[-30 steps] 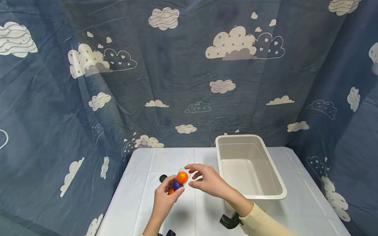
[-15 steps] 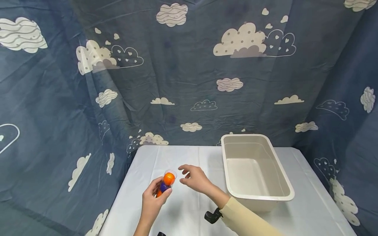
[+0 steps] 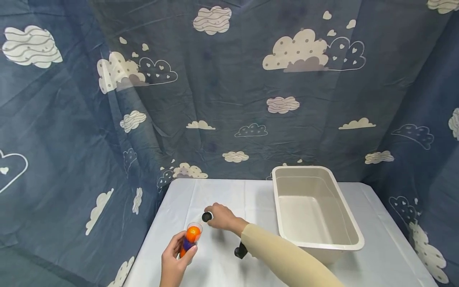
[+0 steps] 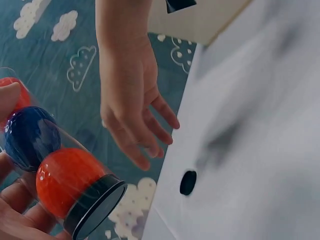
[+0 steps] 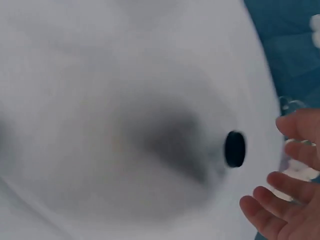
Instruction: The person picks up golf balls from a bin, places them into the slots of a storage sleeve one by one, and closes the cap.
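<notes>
My left hand [image 3: 174,259] grips a clear tube [image 4: 70,137] holding orange balls [image 4: 70,177] and a dark blue ball [image 4: 32,137] in a row. A black cap [image 4: 100,207] covers one end of the tube; the other end looks uncovered in the head view. My right hand [image 3: 224,218] reaches over the table beside a loose black lid [image 3: 206,217]. Both wrist views show that lid lying on the white cloth, apart from the right hand's spread fingers [image 5: 287,187].
To the right stands a large beige tub [image 3: 353,215] on the white-covered table [image 3: 218,191]. Dark blue curtains [image 3: 215,95] with cloud prints surround the table at the back and sides. A black wrist mount [image 3: 241,251] sits under the right forearm.
My left hand has carried the tube left and toward me. Away from the tube, my right hand has moved left and down to the black lid.
</notes>
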`<state>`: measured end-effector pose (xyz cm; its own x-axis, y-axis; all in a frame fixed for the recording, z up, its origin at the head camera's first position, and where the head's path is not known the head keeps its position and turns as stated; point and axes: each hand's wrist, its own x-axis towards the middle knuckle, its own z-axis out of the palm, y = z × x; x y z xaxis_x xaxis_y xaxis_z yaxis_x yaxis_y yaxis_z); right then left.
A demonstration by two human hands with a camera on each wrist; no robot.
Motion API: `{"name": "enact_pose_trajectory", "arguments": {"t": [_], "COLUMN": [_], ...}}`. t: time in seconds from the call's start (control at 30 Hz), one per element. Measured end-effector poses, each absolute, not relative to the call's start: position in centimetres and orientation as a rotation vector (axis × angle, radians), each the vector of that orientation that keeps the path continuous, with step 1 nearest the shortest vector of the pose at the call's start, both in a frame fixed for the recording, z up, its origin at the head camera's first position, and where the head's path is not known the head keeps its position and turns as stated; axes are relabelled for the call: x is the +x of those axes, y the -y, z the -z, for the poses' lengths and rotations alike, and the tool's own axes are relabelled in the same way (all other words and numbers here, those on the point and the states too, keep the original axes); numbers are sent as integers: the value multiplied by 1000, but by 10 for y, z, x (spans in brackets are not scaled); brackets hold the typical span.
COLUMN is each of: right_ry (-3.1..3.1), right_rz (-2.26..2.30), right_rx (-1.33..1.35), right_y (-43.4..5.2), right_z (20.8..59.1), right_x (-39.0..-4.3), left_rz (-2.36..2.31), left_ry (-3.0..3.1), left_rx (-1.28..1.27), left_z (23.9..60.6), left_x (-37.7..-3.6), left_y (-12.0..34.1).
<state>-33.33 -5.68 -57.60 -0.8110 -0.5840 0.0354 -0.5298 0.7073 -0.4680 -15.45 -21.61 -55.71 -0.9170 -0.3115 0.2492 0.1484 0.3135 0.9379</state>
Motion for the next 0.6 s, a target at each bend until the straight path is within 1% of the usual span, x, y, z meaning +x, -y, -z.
{"name": "enact_pose_trajectory", "arguments": {"t": [0.13, 0.27, 0.43, 0.6], "right_ry": [-2787, -2758, -2728, -2781], "right_rz": [443, 268, 166, 108], "right_rx": [-883, -834, -836, -959], "right_y": [66, 69, 69, 70], "right_z": [584, 591, 602, 618], "right_x": [-346, -355, -349, -340], "left_rz": [1608, 1630, 1658, 1641], "left_ry": [2236, 2231, 2214, 2222], "left_rx": [225, 226, 191, 204], "left_z": [558, 557, 557, 554], "left_x": [-147, -146, -148, -147], "left_y": [223, 225, 224, 222]}}
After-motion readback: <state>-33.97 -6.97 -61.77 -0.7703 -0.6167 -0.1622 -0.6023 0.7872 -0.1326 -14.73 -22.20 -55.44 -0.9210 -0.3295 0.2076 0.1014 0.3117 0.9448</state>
